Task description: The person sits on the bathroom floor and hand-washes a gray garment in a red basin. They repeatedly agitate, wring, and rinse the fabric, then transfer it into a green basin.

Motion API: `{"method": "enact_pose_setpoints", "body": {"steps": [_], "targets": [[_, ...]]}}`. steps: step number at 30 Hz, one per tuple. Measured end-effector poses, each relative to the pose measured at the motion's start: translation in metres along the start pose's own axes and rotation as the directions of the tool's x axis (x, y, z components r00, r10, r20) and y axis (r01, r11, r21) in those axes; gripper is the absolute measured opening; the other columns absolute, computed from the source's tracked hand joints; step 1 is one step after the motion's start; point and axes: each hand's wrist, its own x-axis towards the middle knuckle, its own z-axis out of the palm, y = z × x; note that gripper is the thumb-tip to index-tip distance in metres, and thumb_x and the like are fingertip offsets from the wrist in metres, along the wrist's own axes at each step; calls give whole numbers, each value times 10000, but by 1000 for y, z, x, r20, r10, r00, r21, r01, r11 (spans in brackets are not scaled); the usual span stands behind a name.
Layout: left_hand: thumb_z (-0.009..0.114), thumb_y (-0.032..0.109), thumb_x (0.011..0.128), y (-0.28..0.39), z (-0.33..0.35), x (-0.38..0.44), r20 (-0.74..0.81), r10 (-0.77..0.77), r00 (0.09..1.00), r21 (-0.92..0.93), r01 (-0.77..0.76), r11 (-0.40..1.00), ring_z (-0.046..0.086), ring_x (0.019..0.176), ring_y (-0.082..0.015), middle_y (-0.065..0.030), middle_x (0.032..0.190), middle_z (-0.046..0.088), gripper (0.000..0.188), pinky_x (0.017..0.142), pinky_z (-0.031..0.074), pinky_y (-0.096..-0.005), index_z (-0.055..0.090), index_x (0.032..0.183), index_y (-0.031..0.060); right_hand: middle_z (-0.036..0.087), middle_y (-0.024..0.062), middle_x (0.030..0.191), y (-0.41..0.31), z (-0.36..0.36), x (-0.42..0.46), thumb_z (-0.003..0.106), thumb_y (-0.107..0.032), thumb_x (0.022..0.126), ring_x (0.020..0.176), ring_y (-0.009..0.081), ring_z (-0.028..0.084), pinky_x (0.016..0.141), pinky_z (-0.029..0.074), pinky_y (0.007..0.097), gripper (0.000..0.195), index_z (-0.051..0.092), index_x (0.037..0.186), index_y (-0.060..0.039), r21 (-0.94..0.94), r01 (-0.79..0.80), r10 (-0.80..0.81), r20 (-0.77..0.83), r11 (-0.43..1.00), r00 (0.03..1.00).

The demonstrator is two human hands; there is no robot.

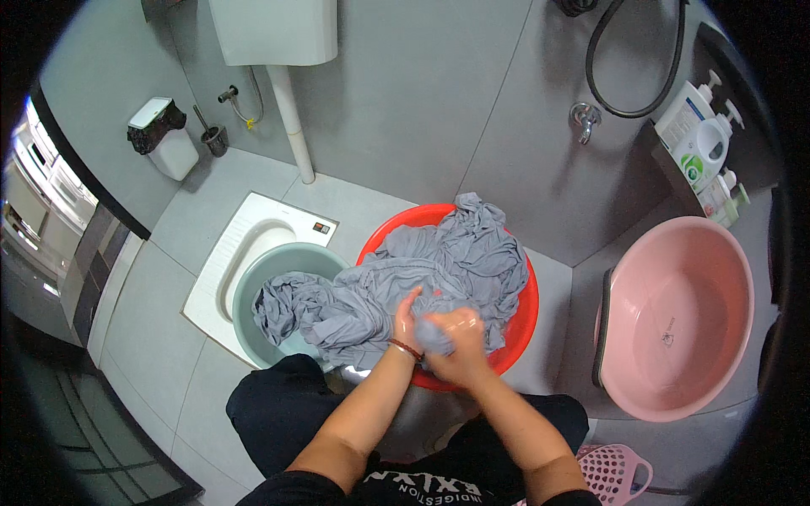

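Observation:
A large grey cloth [411, 278] lies heaped in a red basin [531, 316] and trails left into a pale green basin [243, 303]. My right hand [465, 345] is closed around a bunched part of this cloth, slightly blurred. Against the same bunch is my left hand [407, 326], thumb raised; the cloth and my right hand hide most of its fingers. The left wrist wears a reddish-brown bracelet and a metallic band. Both hands are over the front part of the red basin and look wet.
Under the green basin's left side is a white squat toilet [253, 221]. A pink basin [683, 316] leans at the right wall, below pump bottles [702, 148] on a shelf. A tap [585, 123] and black hose [591, 63] hang above. A pink perforated basket [610, 474] stands lower right.

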Motion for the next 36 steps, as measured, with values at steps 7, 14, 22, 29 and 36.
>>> {"method": "enact_pose_setpoints", "body": {"steps": [7, 14, 22, 29, 36], "targets": [[386, 412, 914, -12, -25, 5, 594, -232, 770, -49, 323, 945, 522, 1032, -288, -144, 1062, 579, 449, 888, 423, -412, 466, 1202, 77, 519, 23, 861, 1, 46, -8, 729, -376, 574, 888, 239, 462, 748, 300, 407, 404, 620, 906, -173, -136, 80, -89, -61, 988, 994], [378, 409, 917, -30, -37, 8, -135, -209, 969, 77, 220, 972, 546, 995, -257, -142, 1027, 596, 433, 865, 434, -385, 508, 1135, 58, 601, 113, 806, 45, 59, 3, 724, -323, 629, 756, 312, 542, 669, 403, 391, 334, 603, 821, -78, -12, 2, -2, -76, 1000, 997], [459, 349, 902, -39, -9, 15, 190, -8, 982, 967, -186, 175, 541, 942, -151, -84, 941, 605, 360, 841, 417, -302, 562, 1032, 30, 615, 234, 886, 177, 10, -21, 578, -480, 796, 835, 396, 588, 722, 458, 430, 506, 600, 931, 7, -107, -738, 706, -227, 667, 671], [709, 272, 654, 58, 59, -4, 345, 510, 788, 760, 84, -645, 372, 1181, -399, -169, 1267, 427, 554, 975, 337, -421, 501, 1138, 100, 516, 181, 1204, 209, -10, -30, 625, -317, 749, 1092, 328, 495, 910, 383, 400, 531, 505, 1181, -34, -166, -757, 630, -459, 633, 627], [712, 232, 600, 102, -4, -8, -91, 536, 839, 900, 299, -316, 456, 1138, -389, -246, 1239, 459, 884, 953, 381, -398, 261, 1332, 25, 372, 235, 1331, 116, 55, 16, 722, -245, 627, 1241, 366, 354, 1027, 293, 405, 991, 136, 1392, -14, -186, -383, 411, 150, 905, 899]]}}
